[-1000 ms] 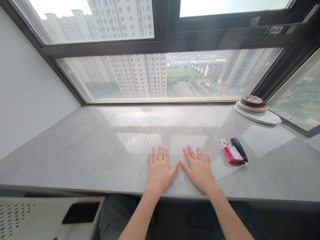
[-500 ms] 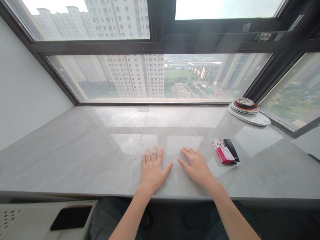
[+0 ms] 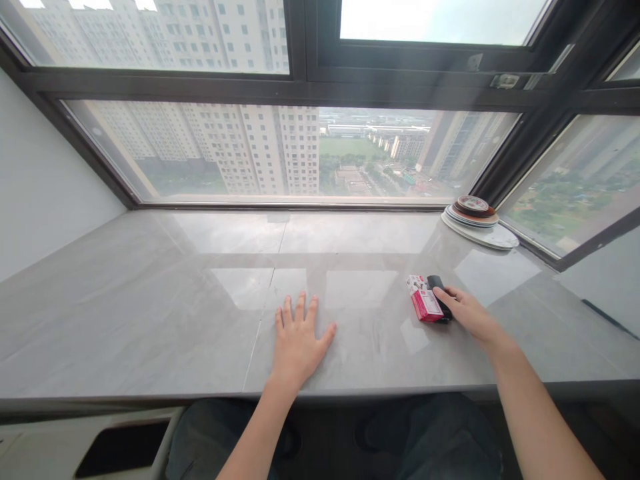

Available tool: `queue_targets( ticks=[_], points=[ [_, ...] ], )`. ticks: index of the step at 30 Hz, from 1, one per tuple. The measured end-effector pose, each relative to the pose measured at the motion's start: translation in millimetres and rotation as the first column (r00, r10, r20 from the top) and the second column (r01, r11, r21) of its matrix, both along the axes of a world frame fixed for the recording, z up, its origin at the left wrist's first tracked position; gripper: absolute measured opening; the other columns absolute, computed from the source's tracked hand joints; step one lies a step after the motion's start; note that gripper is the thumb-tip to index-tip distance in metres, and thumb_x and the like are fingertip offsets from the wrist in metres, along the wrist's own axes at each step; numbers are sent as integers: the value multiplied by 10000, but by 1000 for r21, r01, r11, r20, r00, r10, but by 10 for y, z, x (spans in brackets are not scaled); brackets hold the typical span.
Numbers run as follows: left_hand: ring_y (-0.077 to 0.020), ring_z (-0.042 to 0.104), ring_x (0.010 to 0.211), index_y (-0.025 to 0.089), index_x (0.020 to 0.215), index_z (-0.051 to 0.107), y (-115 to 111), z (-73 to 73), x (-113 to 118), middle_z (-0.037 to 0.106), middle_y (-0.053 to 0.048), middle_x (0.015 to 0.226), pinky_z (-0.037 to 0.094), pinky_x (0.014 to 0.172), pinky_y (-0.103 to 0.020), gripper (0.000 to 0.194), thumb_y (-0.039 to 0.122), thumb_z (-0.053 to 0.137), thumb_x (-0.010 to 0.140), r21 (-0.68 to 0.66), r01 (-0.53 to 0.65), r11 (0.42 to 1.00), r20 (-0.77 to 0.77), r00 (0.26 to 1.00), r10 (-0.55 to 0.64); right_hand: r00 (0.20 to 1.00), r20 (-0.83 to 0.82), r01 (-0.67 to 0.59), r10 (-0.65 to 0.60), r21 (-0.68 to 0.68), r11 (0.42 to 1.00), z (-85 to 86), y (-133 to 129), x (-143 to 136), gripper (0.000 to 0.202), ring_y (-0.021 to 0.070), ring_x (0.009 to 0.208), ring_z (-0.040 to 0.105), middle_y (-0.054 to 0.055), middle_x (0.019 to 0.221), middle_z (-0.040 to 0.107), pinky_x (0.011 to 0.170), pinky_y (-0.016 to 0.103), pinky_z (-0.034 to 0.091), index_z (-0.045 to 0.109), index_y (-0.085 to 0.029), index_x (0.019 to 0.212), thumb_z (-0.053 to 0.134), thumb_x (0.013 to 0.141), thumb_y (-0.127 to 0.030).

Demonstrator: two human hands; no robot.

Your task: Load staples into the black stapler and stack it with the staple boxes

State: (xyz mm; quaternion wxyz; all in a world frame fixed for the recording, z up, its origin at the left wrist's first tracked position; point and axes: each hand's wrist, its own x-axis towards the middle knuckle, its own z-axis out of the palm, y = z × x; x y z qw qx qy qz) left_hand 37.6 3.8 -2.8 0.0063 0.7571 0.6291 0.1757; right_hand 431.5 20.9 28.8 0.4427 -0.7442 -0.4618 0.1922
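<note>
My left hand point(image 3: 299, 341) lies flat on the grey marbled counter point(image 3: 150, 320), fingers spread, holding nothing. Off to the right, my right hand point(image 3: 473, 313) is closed around a black stapler point(image 3: 434, 283), the thumb across its top and the other fingers along its far right side, partly hidden. Against the stapler's left side lies a small pink and white box point(image 3: 424, 301). Both still appear to rest on the counter. The stapler's lower part is largely covered by my hand.
A stack of plates and round mats point(image 3: 475, 217) sits in the back right corner by the window frame point(image 3: 300, 90). Below the counter's front edge at left is a pale unit with a dark panel point(image 3: 123, 448). My legs are under the counter.
My right hand has moved right from the counter's middle and closed on the stapler. My left hand stays flat in place. The view has shifted slightly right.
</note>
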Motion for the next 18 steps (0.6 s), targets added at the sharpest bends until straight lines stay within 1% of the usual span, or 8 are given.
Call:
queue_targets(
  ticks=[2, 5, 8, 10, 12, 14, 15, 18],
  points=[
    [-408, 168, 1567, 335, 1579, 396, -4, 5, 5, 320, -29, 1682, 144, 1264, -621, 669, 626, 457, 980, 5, 0, 1000, 3, 1000, 0, 985, -150, -99, 88, -65, 993, -6, -2, -299, 471, 245, 706, 704, 98, 799, 770, 628, 325, 532, 781, -163, 982, 745, 786, -589],
    [-383, 285, 1518, 349, 1535, 462, 24, 56, 8, 402, -30, 1636, 207, 1250, -590, 575, 567, 444, 1003, 11, -20, 1000, 33, 999, 19, 947, -263, -200, 184, -37, 979, -49, 40, -872, 475, 252, 721, 704, 89, 805, 764, 627, 332, 542, 767, -173, 1016, 725, 811, -599],
    [-338, 481, 1348, 343, 1403, 604, 114, 168, -2, 566, -54, 1493, 365, 1149, -547, 457, 486, 352, 1049, -32, -64, 997, 118, 991, 68, 955, -206, -215, 214, 18, 976, -127, 119, -1533, 499, 254, 779, 695, 98, 876, 756, 669, 344, 552, 753, -172, 1026, 673, 840, -629],
    [-322, 545, 1245, 315, 1339, 650, 193, 254, -4, 652, -74, 1370, 436, 1064, -510, 470, 501, 325, 1054, -79, -86, 993, 192, 976, 100, 963, -144, -222, 227, 51, 974, -168, 172, -1948, 515, 252, 838, 689, 107, 966, 747, 735, 351, 555, 746, -177, 1054, 639, 856, -640],
    [-321, 567, 1209, 280, 1350, 636, 262, 322, 16, 687, -91, 1300, 463, 1016, -482, 496, 538, 342, 1044, -108, -106, 988, 248, 960, 130, 968, -104, -220, 228, 77, 972, -189, 213, -2264, 539, 242, 871, 683, 111, 1052, 732, 779, 349, 547, 729, -181, 1123, 591, 886, -644],
    [-328, 577, 1205, 250, 1376, 601, 310, 360, 70, 684, -110, 1289, 471, 992, -473, 510, 549, 381, 1027, -113, -139, 984, 271, 948, 165, 972, -96, -206, 215, 103, 973, -193, 235, -2426, 572, 231, 854, 674, 109, 1079, 725, 767, 340, 539, 700, -178, 1211, 562, 907, -643],
    [-333, 580, 1205, 237, 1385, 584, 324, 366, 110, 673, -122, 1298, 472, 985, -473, 514, 547, 408, 1015, -108, -154, 982, 274, 945, 178, 973, -100, -196, 208, 117, 974, -192, 237, -2442, 592, 226, 832, 667, 108, 1069, 725, 747, 334, 535, 687, -173, 1245, 559, 910, -645],
    [-347, 586, 1199, 203, 1423, 523, 333, 347, 252, 630, -153, 1305, 475, 972, -471, 586, 544, 539, 946, -80, -172, 982, 261, 947, 187, 976, -119, -167, 185, 150, 974, -200, 196, -2286, 656, 207, 750, 637, 108, 1020, 723, 683, 316, 520, 668, -147, 1287, 576, 899, -668]
  ],
)
